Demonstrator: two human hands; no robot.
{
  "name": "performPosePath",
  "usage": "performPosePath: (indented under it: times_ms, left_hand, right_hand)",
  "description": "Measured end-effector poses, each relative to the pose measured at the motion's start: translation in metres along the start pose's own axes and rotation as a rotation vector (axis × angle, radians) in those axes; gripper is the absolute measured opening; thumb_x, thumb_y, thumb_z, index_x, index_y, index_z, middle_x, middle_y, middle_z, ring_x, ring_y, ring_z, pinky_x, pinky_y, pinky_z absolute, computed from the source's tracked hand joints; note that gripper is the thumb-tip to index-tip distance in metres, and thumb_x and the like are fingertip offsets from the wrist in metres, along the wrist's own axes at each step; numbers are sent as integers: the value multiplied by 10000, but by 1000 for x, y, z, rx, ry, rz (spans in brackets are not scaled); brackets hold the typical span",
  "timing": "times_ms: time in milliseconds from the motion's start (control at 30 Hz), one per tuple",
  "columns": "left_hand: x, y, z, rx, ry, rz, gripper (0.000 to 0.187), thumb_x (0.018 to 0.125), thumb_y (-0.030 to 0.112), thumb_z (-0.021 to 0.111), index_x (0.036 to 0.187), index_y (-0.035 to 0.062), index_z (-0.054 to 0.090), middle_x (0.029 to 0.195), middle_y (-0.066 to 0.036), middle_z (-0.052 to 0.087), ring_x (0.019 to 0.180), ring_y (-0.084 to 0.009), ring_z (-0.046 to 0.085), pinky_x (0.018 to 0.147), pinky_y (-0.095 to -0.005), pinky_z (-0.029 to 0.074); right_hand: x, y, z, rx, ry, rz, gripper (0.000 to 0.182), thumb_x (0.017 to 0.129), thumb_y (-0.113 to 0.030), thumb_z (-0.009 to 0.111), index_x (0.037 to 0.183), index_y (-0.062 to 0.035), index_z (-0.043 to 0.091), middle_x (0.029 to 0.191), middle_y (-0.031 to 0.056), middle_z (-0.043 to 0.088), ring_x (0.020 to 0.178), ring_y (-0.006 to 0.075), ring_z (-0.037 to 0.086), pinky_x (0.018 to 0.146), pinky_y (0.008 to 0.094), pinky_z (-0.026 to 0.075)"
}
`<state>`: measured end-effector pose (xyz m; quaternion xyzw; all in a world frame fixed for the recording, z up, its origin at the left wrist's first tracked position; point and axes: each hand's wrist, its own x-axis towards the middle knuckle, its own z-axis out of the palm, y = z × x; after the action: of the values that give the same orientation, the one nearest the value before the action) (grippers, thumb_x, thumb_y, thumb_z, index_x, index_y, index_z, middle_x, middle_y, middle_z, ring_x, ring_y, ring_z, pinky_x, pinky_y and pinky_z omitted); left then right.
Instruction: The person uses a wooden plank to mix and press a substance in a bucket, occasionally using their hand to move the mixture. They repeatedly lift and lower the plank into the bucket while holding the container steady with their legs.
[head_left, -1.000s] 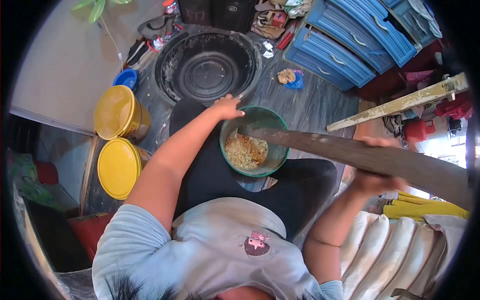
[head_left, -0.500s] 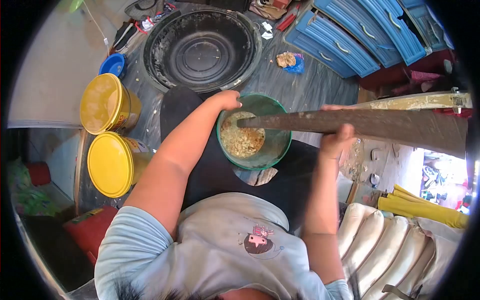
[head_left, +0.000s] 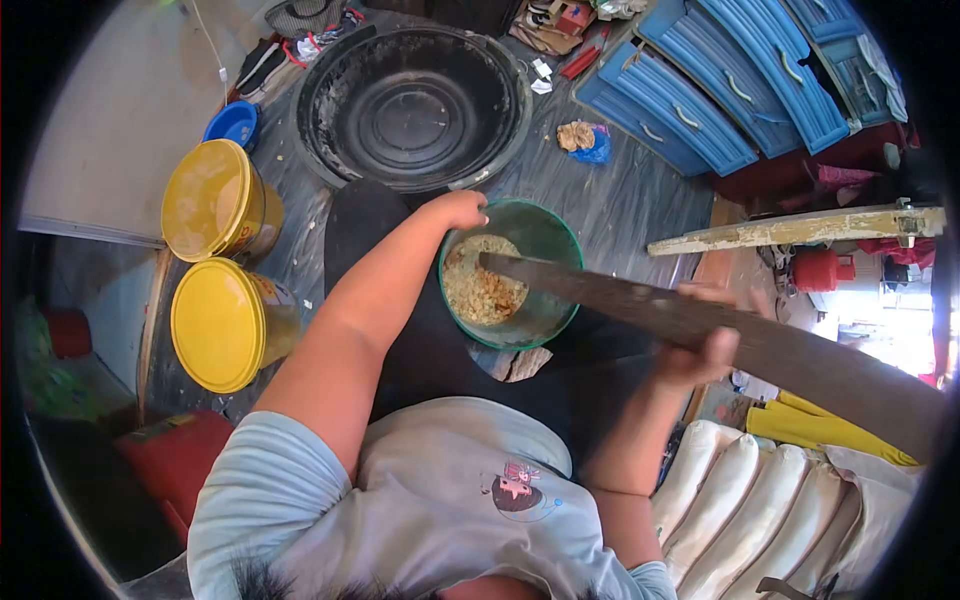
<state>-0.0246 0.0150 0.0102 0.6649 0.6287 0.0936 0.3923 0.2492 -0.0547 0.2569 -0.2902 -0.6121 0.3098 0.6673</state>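
Observation:
A green bowl (head_left: 555, 240) with a crumbly yellowish mash (head_left: 480, 290) sits between my legs. My left hand (head_left: 458, 210) grips the bowl's near-left rim. My right hand (head_left: 695, 345) is wrapped around a long dark wooden pestle (head_left: 640, 305). Its tip rests in the mash, and the shaft slants out to the lower right.
A big black basin (head_left: 415, 100) lies beyond the bowl. Two yellow lidded buckets (head_left: 215, 320) stand to the left, with a small blue bowl (head_left: 232, 125) behind them. Blue plastic drawers (head_left: 720, 90) are at the upper right, white sacks (head_left: 760, 520) at the lower right, and a pale plank (head_left: 800, 230) at right.
The pestle has swung from nearly level to slanting down-right, and my right hand has dropped lower with it. My left hand stays on the bowl's rim.

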Motion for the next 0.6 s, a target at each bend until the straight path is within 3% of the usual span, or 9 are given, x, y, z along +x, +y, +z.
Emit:
performPosePath:
  times_ms: [167, 200, 233, 300, 400, 433, 467, 500, 600]
  left_hand:
    - [-4, 2, -5, -22, -32, 5, 481, 764, 279, 582, 1164, 31, 482, 1120, -180, 527, 1031, -302, 505, 854, -358, 396]
    - [-6, 4, -6, -22, -37, -1, 483, 764, 281, 583, 1165, 32, 482, 1127, -180, 523, 1035, -301, 503, 856, -358, 395]
    - [-6, 5, -7, -24, -40, -7, 485, 764, 283, 583, 1166, 33, 481, 1135, -179, 518, 1040, -301, 500, 858, -359, 393]
    - [-4, 4, -5, -20, -32, 1, 489, 763, 284, 585, 1169, 33, 478, 1137, -181, 516, 1042, -302, 499, 860, -357, 393]
    - [-5, 5, -6, -15, -31, -13, 489, 762, 286, 586, 1170, 36, 479, 1135, -183, 517, 1042, -302, 499, 863, -359, 391]
    - [-6, 5, -6, -27, -35, -24, 490, 762, 288, 587, 1170, 37, 478, 1136, -182, 517, 1043, -303, 499, 865, -359, 390]
    - [-7, 6, -6, -40, -40, -35, 492, 762, 290, 587, 1169, 37, 478, 1137, -181, 517, 1043, -303, 499, 867, -360, 389]
    - [-7, 6, -3, -39, -42, -30, 492, 762, 290, 587, 1169, 37, 478, 1137, -181, 517, 1043, -303, 499, 867, -360, 389]
    - [-4, 4, -7, 6, -25, -25, 490, 758, 284, 592, 1168, 40, 480, 1141, -181, 514, 1043, -306, 498, 870, -364, 386]
  right_hand:
    - [91, -102, -38, 51, -70, -64, 519, 771, -455, 387, 961, 8, 524, 775, 218, 554, 705, 309, 547, 695, 454, 431]
    - [106, -118, -39, -27, -97, -102, 545, 777, -471, 321, 1060, -35, 485, 776, 213, 573, 652, 303, 559, 639, 424, 452]
    - [115, -133, -37, -45, -77, -37, 554, 740, -504, 346, 832, 6, 542, 736, 196, 560, 694, 284, 529, 723, 430, 410]
    - [116, -125, -21, 273, -319, 1, 710, 817, -601, 326, 919, 67, 543, 715, 195, 592, 598, 299, 594, 485, 395, 494]
    - [76, -74, -44, -280, -482, -117, 581, 740, -453, 397, 1110, -5, 421, 806, 172, 560, 762, 263, 551, 749, 405, 432]
    - [41, -27, -27, -171, 53, -96, 529, 707, -484, 421, 911, -6, 518, 702, 145, 539, 655, 232, 522, 664, 360, 432]
    - [-10, 29, -18, 42, 128, 83, 446, 662, -322, 571, 987, -41, 456, 800, 138, 535, 683, 219, 530, 696, 372, 447]
    - [-44, 48, -11, -92, -174, 276, 512, 629, -197, 631, 1065, -58, 399, 860, 129, 517, 749, 217, 528, 738, 379, 448]
    - [-61, 61, 7, 207, -64, 260, 473, 675, -254, 638, 1033, -36, 421, 818, 115, 510, 772, 226, 518, 748, 378, 439]
